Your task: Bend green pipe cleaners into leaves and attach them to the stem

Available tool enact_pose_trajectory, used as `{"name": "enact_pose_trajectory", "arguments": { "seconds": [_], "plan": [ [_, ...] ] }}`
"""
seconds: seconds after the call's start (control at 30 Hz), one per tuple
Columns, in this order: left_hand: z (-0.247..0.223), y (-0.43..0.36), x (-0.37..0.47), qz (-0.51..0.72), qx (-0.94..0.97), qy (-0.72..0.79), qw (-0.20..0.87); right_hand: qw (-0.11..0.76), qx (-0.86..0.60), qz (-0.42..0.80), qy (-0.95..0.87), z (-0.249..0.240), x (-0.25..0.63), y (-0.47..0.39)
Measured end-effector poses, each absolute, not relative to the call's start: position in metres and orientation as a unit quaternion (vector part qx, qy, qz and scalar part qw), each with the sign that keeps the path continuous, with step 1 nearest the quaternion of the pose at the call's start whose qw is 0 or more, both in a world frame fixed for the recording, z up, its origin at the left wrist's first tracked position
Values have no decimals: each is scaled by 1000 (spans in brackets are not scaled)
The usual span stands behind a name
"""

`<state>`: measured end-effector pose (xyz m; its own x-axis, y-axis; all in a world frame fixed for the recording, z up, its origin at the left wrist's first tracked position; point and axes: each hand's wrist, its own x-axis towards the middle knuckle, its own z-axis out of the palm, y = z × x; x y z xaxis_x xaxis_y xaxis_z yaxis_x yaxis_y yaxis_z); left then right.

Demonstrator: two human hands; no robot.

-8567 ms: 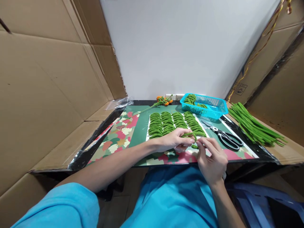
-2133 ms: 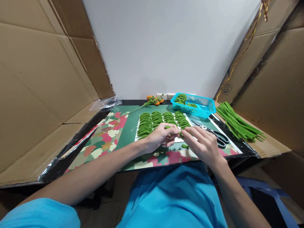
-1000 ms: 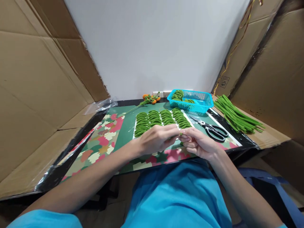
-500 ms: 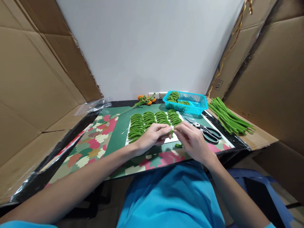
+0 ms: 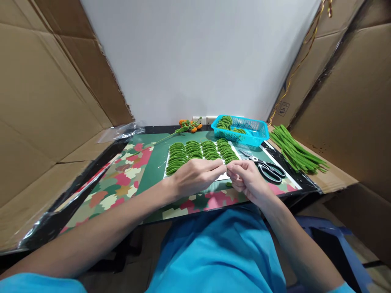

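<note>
My left hand (image 5: 197, 176) and my right hand (image 5: 248, 179) meet fingertip to fingertip over the front of the mat, both closed in a pinch. The small green pipe-cleaner piece between them is now almost wholly hidden by the fingers. Just behind my hands, rows of curved green pipe-cleaner pieces (image 5: 194, 149) lie on a white sheet (image 5: 167, 173), several to a row. A small loose green piece (image 5: 229, 184) lies below the fingertips. Black-handled scissors (image 5: 269, 171) rest right of my right hand, blades pointing away to the left.
A blue basket (image 5: 259, 138) at the back holds more curved green pieces. Long green pipe cleaners (image 5: 295, 150) are bundled at the right. An orange flower stem (image 5: 183, 129) lies at the back. Cardboard walls (image 5: 345, 101) flank the green mat (image 5: 159, 167).
My left hand has rolled over so its back shows, and its fingers now cover the green piece that was visible. My right fingers have curled in closer. The view has shifted slightly.
</note>
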<state>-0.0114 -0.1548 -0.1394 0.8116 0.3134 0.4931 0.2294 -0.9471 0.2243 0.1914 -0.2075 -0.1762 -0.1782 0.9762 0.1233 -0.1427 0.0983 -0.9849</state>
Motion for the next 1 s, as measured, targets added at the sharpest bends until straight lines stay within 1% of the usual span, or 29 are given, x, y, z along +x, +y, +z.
{"name": "enact_pose_trajectory", "arguments": {
  "seconds": [0.03, 0.07, 0.1, 0.17, 0.2, 0.27, 0.3, 0.4, 0.6, 0.73, 0.83, 0.87, 0.9, 0.93, 1.0],
  "plan": [
    [-140, -153, -12, 268, 948, 157, 75, 515, -402, 510, -559, -177, 192, -206],
    [-140, -152, -11, 271, 941, 178, 99, 518, -418, 451, -594, -177, 193, -204],
    [-140, -151, -10, 274, 928, 204, 148, 517, -430, 381, -634, -177, 194, -204],
    [-140, -151, -8, 267, 878, 251, 307, 501, -429, 258, -706, -176, 197, -203],
    [-140, -151, -6, 253, 840, 267, 398, 491, -419, 223, -731, -176, 199, -204],
    [-142, -150, -4, 220, 753, 279, 553, 475, -396, 192, -762, -175, 201, -204],
    [-143, -150, -4, 209, 719, 279, 601, 469, -389, 185, -771, -175, 202, -204],
    [-147, -150, -5, 219, 672, 282, 649, 464, -383, 168, -781, -177, 204, -204],
    [-147, -156, -5, 220, 650, 275, 674, 454, -386, 114, -795, -183, 202, -204],
    [-147, -157, -5, 236, 675, 252, 652, 470, -381, 109, -788, -181, 203, -204],
    [-147, -158, -8, 237, 729, 239, 596, 487, -382, 134, -773, -177, 204, -205],
    [-147, -158, -9, 244, 762, 237, 551, 491, -389, 161, -763, -176, 204, -205],
    [-147, -158, -10, 258, 806, 230, 480, 495, -396, 204, -746, -176, 203, -204],
    [-146, -157, -10, 275, 855, 215, 383, 497, -403, 261, -723, -176, 201, -204],
    [-146, -155, -11, 294, 931, 158, 147, 501, -407, 394, -654, -177, 197, -202]
  ]
}}
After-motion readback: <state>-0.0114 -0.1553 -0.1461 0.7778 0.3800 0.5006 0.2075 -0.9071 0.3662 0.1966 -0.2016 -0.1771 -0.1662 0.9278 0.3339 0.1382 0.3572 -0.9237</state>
